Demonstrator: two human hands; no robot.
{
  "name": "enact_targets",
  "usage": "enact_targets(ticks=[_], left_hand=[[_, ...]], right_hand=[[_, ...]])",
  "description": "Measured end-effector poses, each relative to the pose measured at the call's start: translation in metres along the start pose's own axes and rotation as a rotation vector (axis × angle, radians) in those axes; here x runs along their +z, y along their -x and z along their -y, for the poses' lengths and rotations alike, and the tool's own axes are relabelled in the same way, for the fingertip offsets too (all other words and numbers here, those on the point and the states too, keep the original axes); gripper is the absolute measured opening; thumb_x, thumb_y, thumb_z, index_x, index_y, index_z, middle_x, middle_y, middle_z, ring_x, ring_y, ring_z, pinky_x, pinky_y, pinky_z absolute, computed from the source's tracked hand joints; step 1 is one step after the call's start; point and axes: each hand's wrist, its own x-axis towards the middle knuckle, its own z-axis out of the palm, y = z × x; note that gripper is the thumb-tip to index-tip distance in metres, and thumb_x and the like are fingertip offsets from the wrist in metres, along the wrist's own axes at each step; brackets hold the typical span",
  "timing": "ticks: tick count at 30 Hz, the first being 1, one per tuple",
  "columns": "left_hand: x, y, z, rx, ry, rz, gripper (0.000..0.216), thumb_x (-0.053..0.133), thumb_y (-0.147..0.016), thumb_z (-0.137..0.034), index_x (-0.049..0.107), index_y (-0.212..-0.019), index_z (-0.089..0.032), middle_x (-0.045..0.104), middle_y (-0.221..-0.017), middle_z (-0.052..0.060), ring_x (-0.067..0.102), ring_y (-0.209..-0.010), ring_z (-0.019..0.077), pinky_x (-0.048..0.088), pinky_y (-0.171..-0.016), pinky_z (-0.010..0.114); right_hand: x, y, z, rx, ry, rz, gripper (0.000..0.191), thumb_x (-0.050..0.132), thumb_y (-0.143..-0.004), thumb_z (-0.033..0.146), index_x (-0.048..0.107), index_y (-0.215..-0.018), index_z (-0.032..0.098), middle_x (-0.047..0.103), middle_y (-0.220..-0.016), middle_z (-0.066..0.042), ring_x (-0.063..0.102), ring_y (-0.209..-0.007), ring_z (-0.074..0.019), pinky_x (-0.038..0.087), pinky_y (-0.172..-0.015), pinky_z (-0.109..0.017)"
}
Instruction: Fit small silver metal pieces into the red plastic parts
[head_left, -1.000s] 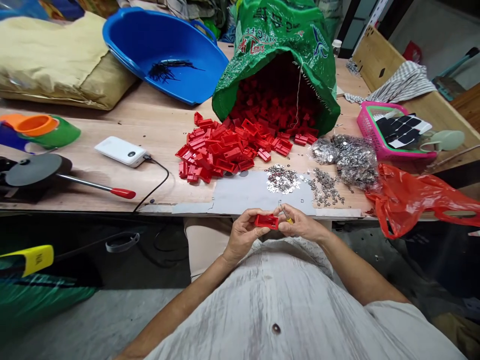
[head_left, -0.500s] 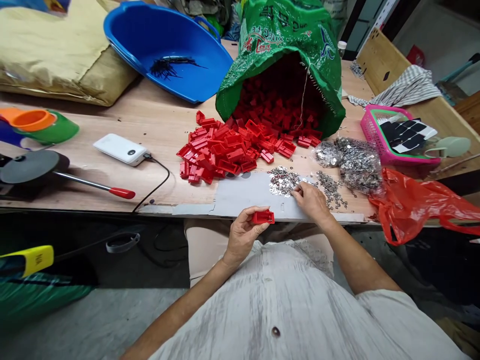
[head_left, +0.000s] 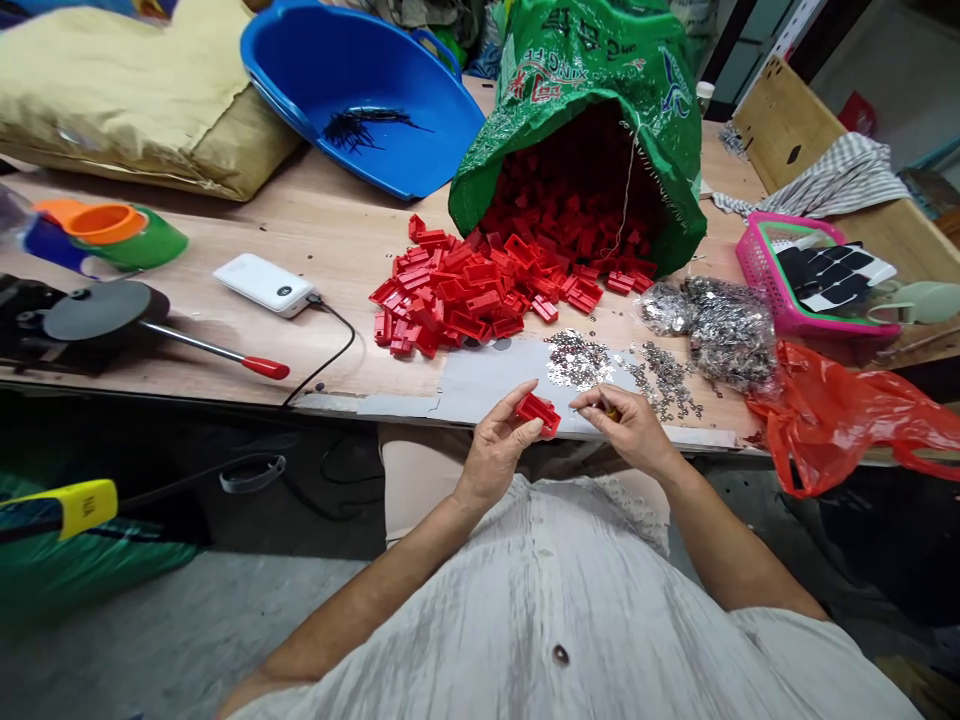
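Observation:
My left hand (head_left: 501, 447) is closed on a small red plastic part (head_left: 538, 413), held tilted just over the table's front edge. My right hand (head_left: 628, 425) is beside it, fingers pinched on something small with a yellowish tip that I cannot make out. Right behind the hands lies a scatter of small shiny metal pieces (head_left: 577, 359) on a grey sheet (head_left: 487, 378). Farther back is a heap of red plastic parts (head_left: 465, 295) spilling from a green sack (head_left: 592, 70).
A clear bag of metal pieces (head_left: 720, 325), a red plastic bag (head_left: 840, 415) and a pink basket (head_left: 802, 285) sit to the right. At left are a white power bank (head_left: 262, 284) with cable, a black tool with a red-tipped handle (head_left: 112, 318), and a blue basin (head_left: 360, 95).
My right hand reached out to the metal pieces, then drew back toward the red part, pinched. My left hand tilted the red part. The view shifted slightly.

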Motion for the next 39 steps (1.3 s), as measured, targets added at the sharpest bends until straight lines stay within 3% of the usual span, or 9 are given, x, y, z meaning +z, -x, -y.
enact_targets(ticks=[4, 13, 20, 23, 25, 28, 30, 34, 39], left_hand=[[0.005, 0.001, -0.003, -0.005, 0.015, 0.024, 0.053, 0.076, -0.076, -0.028, 0.063, -0.126, -0.025, 0.071, -0.105, 0.006, 0.068, -0.086, 0.0148, 0.059, -0.077, 0.028], [0.008, 0.006, -0.010, 0.002, -0.040, 0.049, 0.051, 0.074, -0.077, -0.027, 0.063, -0.127, -0.023, 0.072, -0.107, 0.009, 0.066, -0.083, 0.0153, 0.056, -0.073, 0.027], [0.007, 0.007, -0.012, -0.014, -0.026, 0.132, 0.045, 0.072, -0.077, -0.025, 0.066, -0.122, -0.024, 0.072, -0.106, 0.007, 0.067, -0.091, 0.0184, 0.054, -0.080, 0.030], [0.005, 0.005, -0.008, -0.001, -0.035, 0.150, 0.045, 0.073, -0.077, -0.024, 0.064, -0.121, -0.024, 0.072, -0.108, 0.007, 0.068, -0.092, 0.0184, 0.055, -0.082, 0.031], [0.000, 0.001, -0.005, 0.032, -0.077, 0.153, 0.044, 0.075, -0.076, -0.023, 0.063, -0.119, -0.024, 0.070, -0.114, 0.007, 0.068, -0.095, 0.0184, 0.054, -0.085, 0.033], [-0.010, -0.009, -0.001, 0.125, -0.220, 0.150, 0.040, 0.077, -0.074, -0.022, 0.061, -0.111, -0.022, 0.069, -0.114, 0.007, 0.067, -0.097, 0.0172, 0.052, -0.090, 0.033], [-0.018, -0.016, 0.001, 0.195, -0.361, 0.144, 0.038, 0.078, -0.073, -0.022, 0.061, -0.107, -0.020, 0.069, -0.109, 0.007, 0.066, -0.096, 0.0167, 0.051, -0.091, 0.032], [-0.030, -0.028, 0.003, 0.286, -0.690, 0.147, 0.033, 0.074, -0.075, -0.023, 0.063, -0.106, -0.019, 0.068, -0.103, 0.006, 0.065, -0.091, 0.0168, 0.051, -0.086, 0.030], [-0.034, -0.034, -0.001, 0.273, -0.921, 0.199, 0.034, 0.067, -0.077, -0.019, 0.065, -0.111, -0.018, 0.070, -0.105, 0.005, 0.066, -0.093, 0.0172, 0.050, -0.088, 0.029]], right_hand=[[0.010, 0.007, 0.017, -0.192, 0.129, 0.044, 0.018, 0.052, -0.093, 0.022, 0.067, -0.103, 0.023, 0.069, -0.093, -0.006, 0.063, -0.084, -0.0183, 0.048, -0.076, -0.032], [0.011, 0.011, 0.016, -0.437, 0.235, 0.077, 0.025, 0.046, -0.093, 0.012, 0.065, -0.103, 0.025, 0.068, -0.098, -0.007, 0.062, -0.096, -0.0204, 0.052, -0.086, -0.039], [0.007, 0.012, 0.018, -0.386, 0.100, 0.128, 0.017, 0.054, -0.095, 0.022, 0.065, -0.107, 0.026, 0.067, -0.097, -0.005, 0.063, -0.092, -0.0185, 0.053, -0.081, -0.034], [0.005, 0.014, 0.015, -0.260, 0.094, 0.076, 0.021, 0.061, -0.091, 0.030, 0.063, -0.112, 0.025, 0.064, -0.097, -0.005, 0.060, -0.080, -0.0173, 0.051, -0.073, -0.032], [0.005, 0.015, 0.011, -0.179, 0.128, 0.061, 0.030, 0.057, -0.094, 0.032, 0.058, -0.123, 0.025, 0.060, -0.102, -0.006, 0.058, -0.085, -0.0179, 0.051, -0.076, -0.033], [0.008, 0.016, 0.000, -0.137, 0.186, 0.075, 0.035, 0.042, -0.100, 0.029, 0.053, -0.133, 0.025, 0.055, -0.109, -0.009, 0.056, -0.101, -0.0198, 0.049, -0.090, -0.036], [0.014, 0.016, -0.008, -0.132, 0.224, 0.083, 0.035, 0.039, -0.100, 0.027, 0.056, -0.131, 0.024, 0.055, -0.103, -0.008, 0.057, -0.098, -0.0198, 0.049, -0.088, -0.036], [0.026, 0.011, -0.019, -0.127, 0.279, 0.067, 0.028, 0.049, -0.097, 0.025, 0.062, -0.121, 0.022, 0.063, -0.096, -0.007, 0.061, -0.089, -0.0194, 0.049, -0.082, -0.034], [0.032, 0.004, -0.025, -0.140, 0.326, 0.056, 0.017, 0.055, -0.093, 0.022, 0.067, -0.105, 0.021, 0.069, -0.094, -0.005, 0.065, -0.086, -0.0183, 0.049, -0.079, -0.031]])
